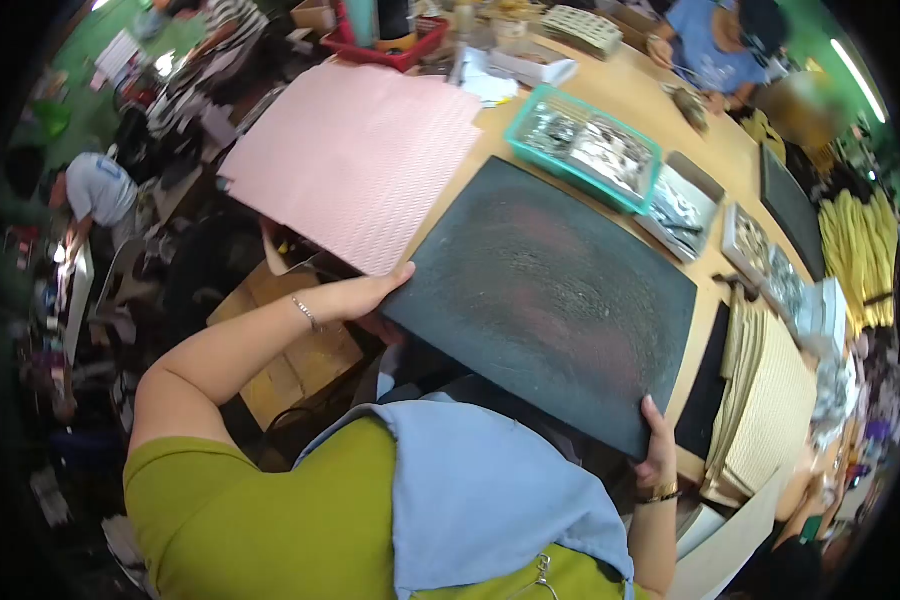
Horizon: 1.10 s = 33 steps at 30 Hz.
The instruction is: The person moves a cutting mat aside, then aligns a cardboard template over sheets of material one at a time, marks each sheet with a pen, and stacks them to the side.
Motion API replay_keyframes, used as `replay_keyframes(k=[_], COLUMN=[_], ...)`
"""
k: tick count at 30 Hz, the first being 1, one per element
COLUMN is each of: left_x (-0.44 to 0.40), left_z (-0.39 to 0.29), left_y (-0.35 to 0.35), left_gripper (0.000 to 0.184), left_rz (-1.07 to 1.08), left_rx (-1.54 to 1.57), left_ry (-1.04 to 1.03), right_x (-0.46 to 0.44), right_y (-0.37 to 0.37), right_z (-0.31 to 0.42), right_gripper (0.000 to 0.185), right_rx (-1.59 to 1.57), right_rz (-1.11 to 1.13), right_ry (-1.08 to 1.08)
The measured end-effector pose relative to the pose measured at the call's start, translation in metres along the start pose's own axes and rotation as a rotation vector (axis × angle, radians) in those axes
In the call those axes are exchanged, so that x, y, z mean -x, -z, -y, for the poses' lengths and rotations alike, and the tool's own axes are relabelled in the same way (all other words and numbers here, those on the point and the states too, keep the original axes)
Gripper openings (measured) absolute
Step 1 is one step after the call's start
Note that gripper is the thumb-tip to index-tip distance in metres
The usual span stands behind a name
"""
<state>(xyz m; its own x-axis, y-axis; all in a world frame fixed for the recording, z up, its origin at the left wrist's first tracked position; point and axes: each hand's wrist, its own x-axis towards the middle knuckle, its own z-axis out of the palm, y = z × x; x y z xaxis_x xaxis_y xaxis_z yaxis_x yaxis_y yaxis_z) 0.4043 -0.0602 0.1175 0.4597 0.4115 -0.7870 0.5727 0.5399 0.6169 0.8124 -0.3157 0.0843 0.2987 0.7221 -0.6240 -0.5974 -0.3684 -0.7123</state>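
Observation:
A dark, worn rectangular board (530, 300) with reddish scuffed patches spans the space in front of me, partly over the table edge. My left hand (375, 290) grips its left corner, thumb on top and fingers underneath. At the near right corner, my right hand (658, 450) holds it the same way, its fingers mostly hidden below. Left of the board lies a pink textured sheet (355, 160). Just beyond it stands a teal plastic basket (530, 150) with small metal parts in bags.
Beside the basket sits a grey tray (705, 180) with bagged parts. A hammer (735, 285) and a stack of cream textured sheets (765, 400) are at the right. A red tray (410, 55) stands at the back left. Across the table a person in blue (710, 40) works.

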Motion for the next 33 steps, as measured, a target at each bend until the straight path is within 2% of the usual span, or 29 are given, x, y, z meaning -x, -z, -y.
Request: replay_keyframes(k=[1,3,5,7,8,10,13,14,17,18,21,22,25,26,33], left_x=[-0.003,0.001,0.010,-0.008,-0.033,-0.023,-0.042,-0.049,-0.054,-0.070,-0.069,-0.051,-0.041,-0.033,-0.039], left_z=[0.008,0.024,0.049,0.087,0.124,0.103,0.089,0.082,0.054,0.059,0.047,0.023,-0.007,-0.020,-0.023], left_y=[0.016,0.049,0.070,0.114,0.154,0.141,0.162,0.164,0.159,0.177,0.195,0.175,0.165,0.154,0.166], left_gripper=[0.073,0.068,0.061,0.075,0.083,0.107,0.110,0.114,0.119,0.119,0.106,0.088,0.062,0.057,0.049], left_rz=[-0.088,-0.318,-0.889,-1.354,-1.392,-1.352,-1.220,-1.228,-1.326,-1.370,-1.031,-0.937,-0.805,-0.838,-0.762], left_rx=[-0.110,-0.214,-0.357,-0.348,-0.387,0.069,0.136,0.166,0.215,0.173,0.436,0.616,0.985,1.034,1.074], left_ry=[0.037,-0.217,-0.529,-0.598,-0.514,-0.326,-0.282,-0.308,-0.181,-0.129,-0.471,-0.580,-0.632,-0.617,-0.728], right_x=[-0.002,0.003,0.005,0.008,0.007,0.004,-0.002,-0.001,0.008,0.010,0.016,0.017,0.016,0.014,0.003], right_y=[-0.003,-0.019,-0.027,-0.035,-0.033,-0.031,-0.036,-0.039,-0.049,-0.053,-0.063,-0.064,-0.061,-0.057,-0.051], right_z=[-0.006,-0.015,-0.022,-0.017,-0.019,-0.025,-0.031,-0.032,-0.030,-0.028,-0.023,-0.023,-0.026,-0.030,-0.045], right_gripper=[0.049,0.049,0.049,0.050,0.051,0.052,0.053,0.053,0.054,0.054,0.053,0.053,0.052,0.052,0.051], right_rx=[-0.022,-0.033,-0.018,0.019,0.024,0.009,-0.021,-0.021,-0.017,-0.018,-0.069,-0.066,-0.062,-0.064,-0.155], right_rz=[0.000,-0.019,-0.049,-0.059,-0.063,-0.068,-0.049,-0.040,-0.052,-0.062,-0.022,-0.021,-0.017,-0.019,0.013], right_ry=[-0.004,0.047,0.096,0.049,0.043,0.049,0.071,0.069,0.062,0.062,0.059,0.062,0.056,0.045,-0.008])
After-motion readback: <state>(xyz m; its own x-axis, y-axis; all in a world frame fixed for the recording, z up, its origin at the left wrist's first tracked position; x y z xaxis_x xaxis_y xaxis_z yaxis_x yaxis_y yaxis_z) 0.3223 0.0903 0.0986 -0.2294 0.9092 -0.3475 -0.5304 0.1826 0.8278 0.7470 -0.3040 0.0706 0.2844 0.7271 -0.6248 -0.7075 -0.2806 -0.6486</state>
